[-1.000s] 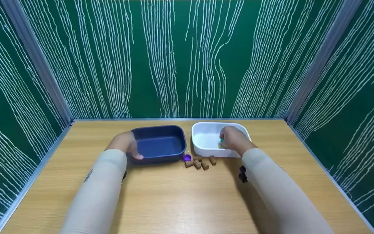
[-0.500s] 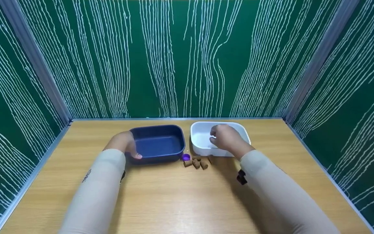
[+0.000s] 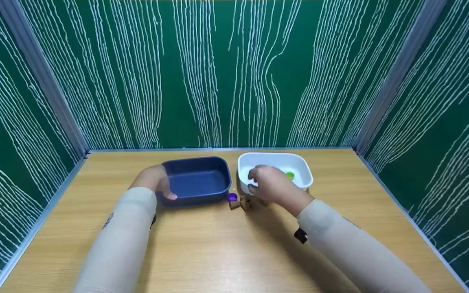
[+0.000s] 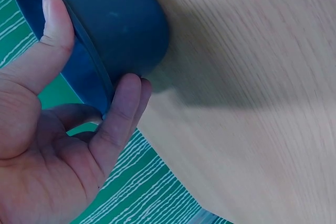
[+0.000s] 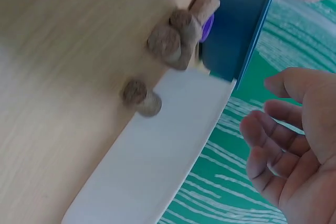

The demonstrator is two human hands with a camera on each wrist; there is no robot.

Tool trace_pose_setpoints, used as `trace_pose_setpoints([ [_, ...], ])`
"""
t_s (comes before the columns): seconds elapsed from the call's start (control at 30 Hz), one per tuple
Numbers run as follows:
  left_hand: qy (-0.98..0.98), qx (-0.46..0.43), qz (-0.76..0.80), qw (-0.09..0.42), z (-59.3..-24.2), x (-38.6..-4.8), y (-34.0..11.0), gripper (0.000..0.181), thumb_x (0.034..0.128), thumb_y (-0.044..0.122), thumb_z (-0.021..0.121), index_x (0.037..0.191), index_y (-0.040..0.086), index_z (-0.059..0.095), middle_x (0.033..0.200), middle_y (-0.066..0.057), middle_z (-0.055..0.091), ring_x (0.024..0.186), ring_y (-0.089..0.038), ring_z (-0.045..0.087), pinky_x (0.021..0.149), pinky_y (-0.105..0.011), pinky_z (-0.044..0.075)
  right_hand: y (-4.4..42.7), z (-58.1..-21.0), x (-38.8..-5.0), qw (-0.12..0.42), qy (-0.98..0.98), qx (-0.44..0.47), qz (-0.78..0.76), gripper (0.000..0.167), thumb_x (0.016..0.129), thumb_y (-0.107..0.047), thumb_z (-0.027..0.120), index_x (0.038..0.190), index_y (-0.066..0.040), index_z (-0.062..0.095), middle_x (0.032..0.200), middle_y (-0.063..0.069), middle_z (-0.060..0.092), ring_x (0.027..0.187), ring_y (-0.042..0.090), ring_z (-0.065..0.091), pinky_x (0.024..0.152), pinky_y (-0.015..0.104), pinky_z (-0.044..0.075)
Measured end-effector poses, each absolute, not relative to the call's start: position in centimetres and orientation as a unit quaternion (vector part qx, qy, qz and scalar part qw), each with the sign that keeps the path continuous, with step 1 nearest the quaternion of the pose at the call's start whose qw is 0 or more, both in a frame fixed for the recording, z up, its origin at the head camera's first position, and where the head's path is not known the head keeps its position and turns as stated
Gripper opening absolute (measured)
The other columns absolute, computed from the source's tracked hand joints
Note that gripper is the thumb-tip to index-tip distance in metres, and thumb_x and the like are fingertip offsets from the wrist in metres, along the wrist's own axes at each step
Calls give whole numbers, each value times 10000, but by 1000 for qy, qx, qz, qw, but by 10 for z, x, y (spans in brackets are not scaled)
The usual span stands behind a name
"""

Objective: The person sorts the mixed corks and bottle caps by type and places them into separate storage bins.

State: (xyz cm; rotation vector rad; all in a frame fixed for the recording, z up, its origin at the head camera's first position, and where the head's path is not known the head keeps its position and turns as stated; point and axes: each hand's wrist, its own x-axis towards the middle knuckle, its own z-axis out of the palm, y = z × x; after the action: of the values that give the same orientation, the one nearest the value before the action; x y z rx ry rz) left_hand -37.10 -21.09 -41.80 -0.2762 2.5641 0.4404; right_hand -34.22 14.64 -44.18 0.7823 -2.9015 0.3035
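Observation:
My left hand (image 3: 154, 180) holds the left end of a dark blue rectangular container (image 3: 200, 183). In the left wrist view, its thumb lies at the rim and its fingers touch the outer wall. My right hand (image 3: 270, 183) is over the front left of a white container (image 3: 299, 162), fingers loosely bent with nothing between them. A green piece (image 3: 290, 175) lies inside the white container. By its front wall are several brown corks (image 5: 165, 42), partly hidden by the right hand in the head view. A purple cap (image 3: 232, 197) sits beside the corks.
Both containers stand side by side near the back of a wooden table (image 3: 218, 252). Green panels (image 3: 226, 81) with white wavy lines enclose the table at the back and both sides. Metal posts (image 3: 389, 85) stand at the back corners.
My right hand has moved left and toward me from inside the white container. The yellow-green thing by its fingers a second ago is no longer there. The left hand keeps its place.

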Motion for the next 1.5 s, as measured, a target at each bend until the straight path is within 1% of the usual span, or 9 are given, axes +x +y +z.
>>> trace_pose_setpoints([
  [0.23,948,-98,161,257,-416,-368,-210,1008,938,381,962,1628,-149,452,1708,-324,499,1610,-496,474,1356,-607,423,136,-454,-328,-4,-964,250,86,229,1025,-182,864,1213,-53,843,1115,128,859,916,240,794,913,413,718],
  [0.3,948,-99,164,252,-415,-367,-209,1004,931,375,969,1623,-147,461,1702,-324,506,1602,-498,483,1353,-613,426,134,-459,-326,-19,-967,245,74,198,1041,-196,849,1198,-74,850,1080,99,859,862,208,760,885,369,710],
  [0.4,949,-98,168,248,-414,-365,-209,998,925,370,975,1615,-146,472,1692,-323,518,1589,-497,496,1350,-616,429,131,-467,-325,-36,-969,236,69,149,1061,-201,822,1149,-85,850,984,67,831,782,189,703,789,321,671],
  [0.57,949,-96,167,248,-413,-364,-208,1008,923,373,976,1615,-152,465,1686,-324,522,1583,-495,502,1350,-615,429,131,-477,-321,-37,-969,233,76,130,1089,-160,767,1077,-49,833,904,80,794,740,213,671,757,349,655],
  [0.7,948,-95,167,254,-413,-365,-208,1034,929,366,971,1641,-152,429,1710,-326,494,1604,-496,478,1363,-615,411,132,-482,-316,-23,-967,243,78,206,1114,-139,720,942,-56,796,789,73,740,667,215,635,688,380,637],
  [0.8,945,-102,176,257,-414,-365,-207,1055,926,349,974,1660,-147,400,1721,-327,477,1607,-497,467,1367,-623,402,133,-486,-314,-11,-966,249,74,255,1122,-118,698,880,-71,763,726,54,701,629,196,627,639,386,633],
  [0.97,943,-110,181,257,-415,-366,-207,1037,928,340,973,1654,-141,410,1706,-322,495,1584,-485,487,1362,-623,410,130,-490,-313,-30,-968,230,100,183,1116,-69,685,961,-65,783,761,36,715,680,180,660,690,368,659],
  [1.17,943,-107,182,256,-415,-365,-206,997,931,344,970,1630,-142,451,1694,-325,510,1579,-494,496,1348,-632,426,126,-492,-315,-28,-968,224,106,187,1079,5,679,931,-45,783,770,59,719,692,203,626,711,406,644],
  [1.5,946,-97,169,259,-413,-368,-209,1016,940,364,961,1636,-152,431,1690,-324,515,1586,-479,495,1363,-612,411,121,-490,-322,-73,-969,189,142,146,1107,-27,683,1009,-53,788,831,42,725,749,211,654,767,373,638],
])
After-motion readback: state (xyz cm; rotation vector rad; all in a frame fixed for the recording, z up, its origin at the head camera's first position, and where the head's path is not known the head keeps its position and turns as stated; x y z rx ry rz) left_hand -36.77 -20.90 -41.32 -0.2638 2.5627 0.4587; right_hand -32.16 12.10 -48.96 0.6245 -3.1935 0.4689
